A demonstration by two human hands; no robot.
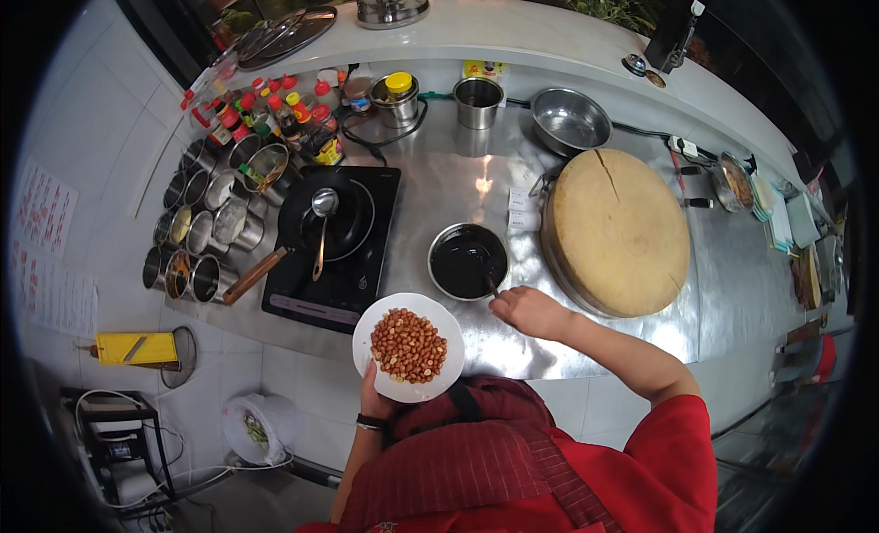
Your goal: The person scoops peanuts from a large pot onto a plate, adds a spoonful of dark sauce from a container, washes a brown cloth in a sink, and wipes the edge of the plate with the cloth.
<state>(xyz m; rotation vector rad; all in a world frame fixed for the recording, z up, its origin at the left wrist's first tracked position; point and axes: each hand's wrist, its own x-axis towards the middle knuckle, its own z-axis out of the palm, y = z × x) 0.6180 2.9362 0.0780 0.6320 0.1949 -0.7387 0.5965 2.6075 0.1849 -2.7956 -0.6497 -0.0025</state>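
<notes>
My left hand (378, 390) grips the lower left rim of a white plate (450, 327) heaped with peanuts (409, 345), held at the front edge of the steel counter. In my right hand (529, 311) is the handle of a utensil, probably a spoon, whose far end dips into a dark liquid (467, 258) in a round steel bowl (432, 275). The utensil's submerged end is hidden. Left of the bowl, a black wok (295, 220) with a wooden handle rests on an induction cooktop (329, 308), and a metal ladle (324, 203) lies in it.
A thick round wooden chopping block (621, 237) stands right of the bowl. Steel seasoning pots (206, 277) and sauce bottles (230, 121) crowd the left side. Behind are a steel pot (478, 114) and a wide steel basin (571, 148). The wok handle (254, 275) juts toward the front left.
</notes>
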